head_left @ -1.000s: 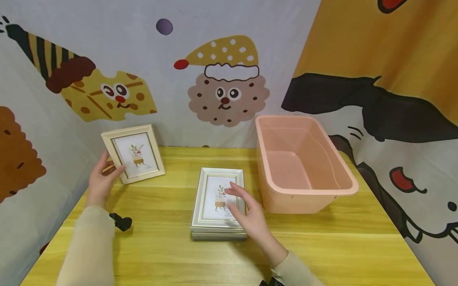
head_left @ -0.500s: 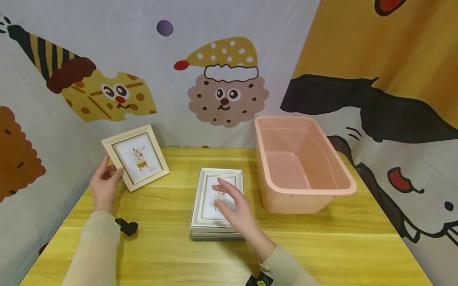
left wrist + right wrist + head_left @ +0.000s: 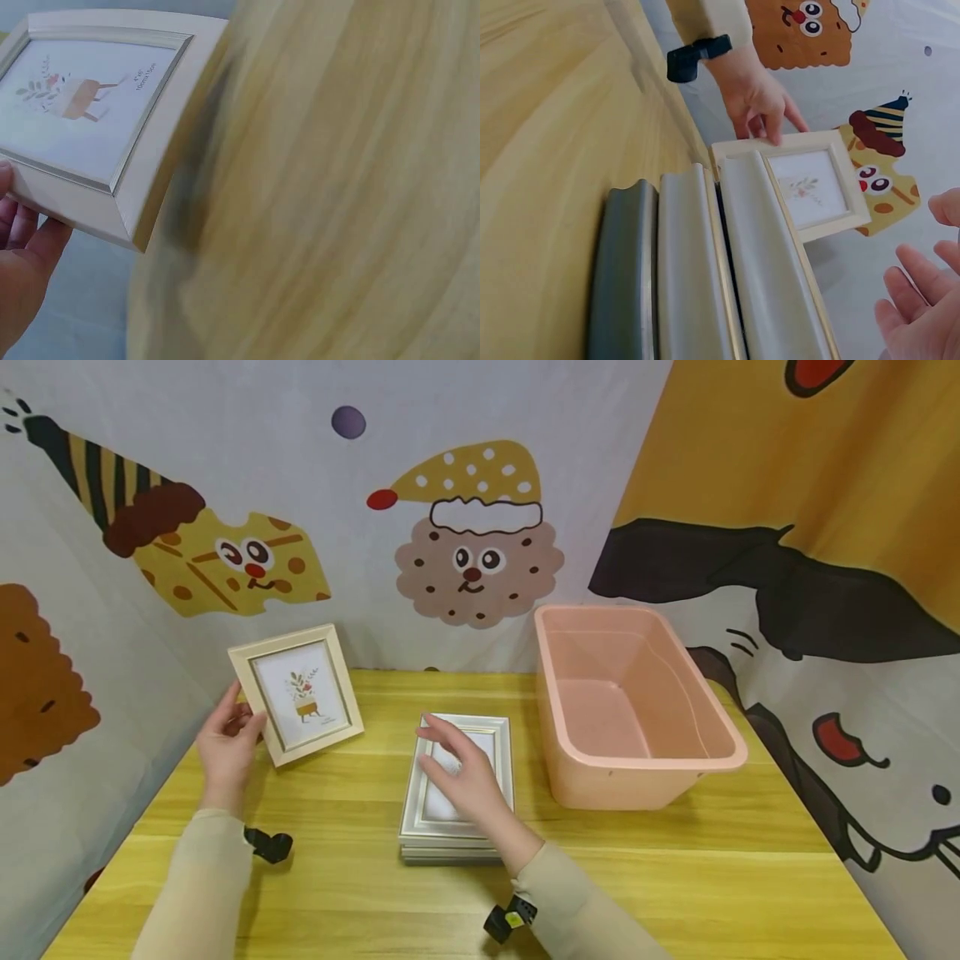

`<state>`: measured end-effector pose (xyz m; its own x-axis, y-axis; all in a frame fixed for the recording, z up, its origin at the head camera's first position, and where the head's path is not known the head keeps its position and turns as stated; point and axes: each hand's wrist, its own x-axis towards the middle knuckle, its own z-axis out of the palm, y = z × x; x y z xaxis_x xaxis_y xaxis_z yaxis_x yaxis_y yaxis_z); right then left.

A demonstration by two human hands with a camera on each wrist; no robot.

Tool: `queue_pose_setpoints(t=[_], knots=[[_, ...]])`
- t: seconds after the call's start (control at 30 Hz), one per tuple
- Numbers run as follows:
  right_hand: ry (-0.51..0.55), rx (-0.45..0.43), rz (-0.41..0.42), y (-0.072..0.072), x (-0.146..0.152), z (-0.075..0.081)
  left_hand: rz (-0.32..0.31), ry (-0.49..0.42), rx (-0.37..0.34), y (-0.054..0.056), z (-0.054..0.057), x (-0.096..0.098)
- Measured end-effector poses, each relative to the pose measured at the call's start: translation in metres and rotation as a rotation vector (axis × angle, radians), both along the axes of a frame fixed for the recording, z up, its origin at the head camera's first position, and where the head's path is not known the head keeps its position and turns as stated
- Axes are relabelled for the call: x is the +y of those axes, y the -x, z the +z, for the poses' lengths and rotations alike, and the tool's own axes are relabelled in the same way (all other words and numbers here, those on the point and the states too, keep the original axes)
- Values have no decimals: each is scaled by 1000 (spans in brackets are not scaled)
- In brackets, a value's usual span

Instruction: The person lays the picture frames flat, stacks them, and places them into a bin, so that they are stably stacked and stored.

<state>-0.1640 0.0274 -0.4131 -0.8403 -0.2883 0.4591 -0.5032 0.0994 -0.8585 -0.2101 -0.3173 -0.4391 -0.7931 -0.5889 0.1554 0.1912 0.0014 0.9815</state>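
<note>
The fingers of your left hand (image 3: 227,750) grip the cream frame (image 3: 303,693) left of the frame stack (image 3: 442,831) on the desk (image 3: 337,902); your right hand (image 3: 467,777) has its fingers apart above the stack.

The tabletop (image 3: 352,785) is yellowish wood, its streaky grain running crosswise in front of the person. Flat on it lies a stack of three picture frames (image 3: 446,831), the lowest frame (image 3: 619,277) a darker grey than the pale, gold-edged two above. Just right of that stack, from the person's side, a pink plastic bin (image 3: 622,785) stands upright, reaching farther back
</note>
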Motion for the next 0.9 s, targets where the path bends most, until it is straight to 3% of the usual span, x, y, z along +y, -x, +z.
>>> queue_pose_setpoints(t=[0.43, 0.7, 0.9], knots=[[19, -71, -2, 11, -9, 9, -111, -29, 127, -28, 47, 23], [42, -108, 21, -5, -9, 44, -183, 82, 170, -49, 72, 44], [159, -117, 39, 2, -12, 35, -233, 198, 193, -64, 88, 61]])
